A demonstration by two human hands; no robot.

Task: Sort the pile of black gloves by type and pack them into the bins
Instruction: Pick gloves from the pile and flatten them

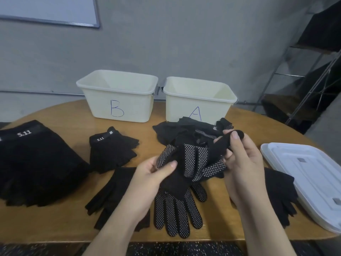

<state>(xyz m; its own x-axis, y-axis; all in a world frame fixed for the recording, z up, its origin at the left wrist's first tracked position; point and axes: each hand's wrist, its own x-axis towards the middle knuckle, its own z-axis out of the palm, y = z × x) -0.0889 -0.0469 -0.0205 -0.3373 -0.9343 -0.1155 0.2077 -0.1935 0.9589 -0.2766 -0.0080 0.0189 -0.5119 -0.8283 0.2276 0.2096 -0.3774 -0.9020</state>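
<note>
Both your hands are up over the middle of the wooden table (60, 226), working one dotted glove (191, 161). Your left hand (147, 178) pinches its lower end, thumb pressed on top of the fabric. Your right hand (243, 163) grips the upper end, fingers curled round a black cuff or finger section lifted toward the pile.

Unsorted pile of black gloves (188, 132): just behind your hands, touching the front of bin A (184, 106). Bin B (118, 104) stands left of it, close alongside. What lies inside either bin can't be seen from here.

Sorted so far, on the table:
- large stack of 5.11 gloves (35, 163), far left
- smaller fingerless 5.11 stack (110, 148), beside it
- plain black glove (112, 193), under your left forearm
- dotted glove lying flat (175, 211), fingers toward you
- dark gloves (280, 193), behind your right wrist

White lid (310, 178): right edge of table.
</note>
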